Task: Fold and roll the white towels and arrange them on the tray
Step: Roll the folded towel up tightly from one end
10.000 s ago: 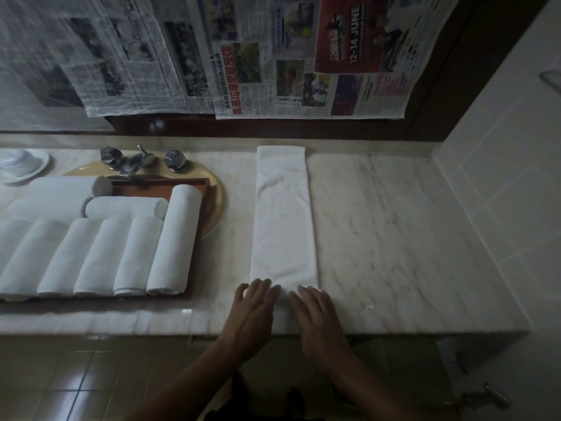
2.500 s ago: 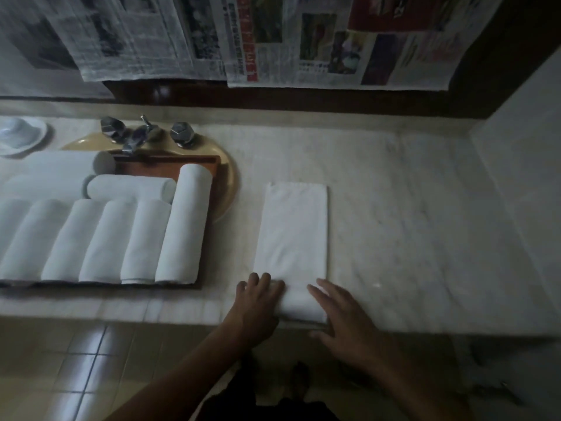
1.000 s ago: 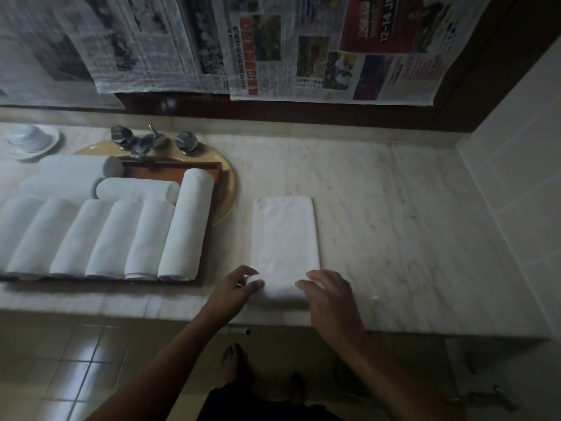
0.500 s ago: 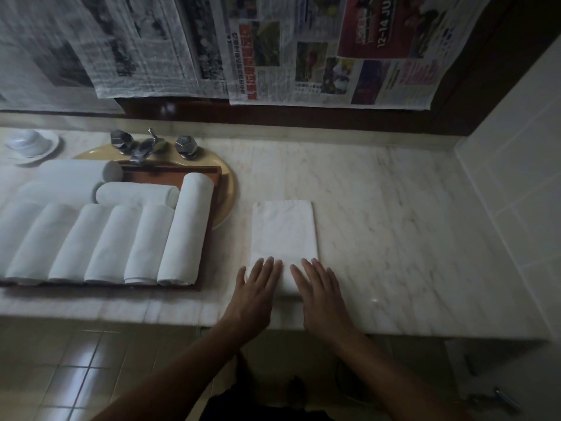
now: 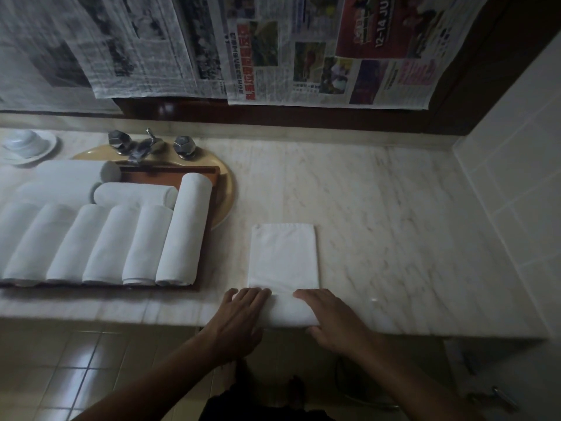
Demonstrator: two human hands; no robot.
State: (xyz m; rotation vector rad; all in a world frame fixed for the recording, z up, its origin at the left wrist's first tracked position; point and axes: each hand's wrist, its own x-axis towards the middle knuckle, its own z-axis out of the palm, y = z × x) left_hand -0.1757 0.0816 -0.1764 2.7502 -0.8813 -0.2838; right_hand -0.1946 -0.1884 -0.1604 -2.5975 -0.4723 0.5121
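Resting on the pale veined marble counter (image 5: 394, 238), near its front edge, is one white terry towel (image 5: 283, 256): a narrow folded strip whose far part lies flat and rectangular, with the near end wound into a short, soft cylinder. Left hand (image 5: 239, 311) lies on the roll's left end, fingers close together and laid nearly straight over the cloth; the dim light hides its thumb, so grip underneath cannot be told. Right hand (image 5: 331, 317) covers the right end, fingers spread over the top of the roll and the thumb against its near side, apparently cupping it. Left of this, well apart, a reddish-brown wooden tray (image 5: 170, 171) with a low straight rim sits over a yellowish oval basin (image 5: 226, 189). Rolled towels (image 5: 185, 232) fill the tray: a front row of smooth white cylinders lying side by side and touching, the rightmost longer than its neighbours, with more rolls laid crosswise behind them. A chrome tap (image 5: 138, 147) with faceted knobs stands at the basin's back edge. A white glazed dish (image 5: 27, 144) sits at far left. Crinkled newspaper sheets (image 5: 182, 47) hang above the counter, and glossy square tiles cover the right wall (image 5: 516, 177).
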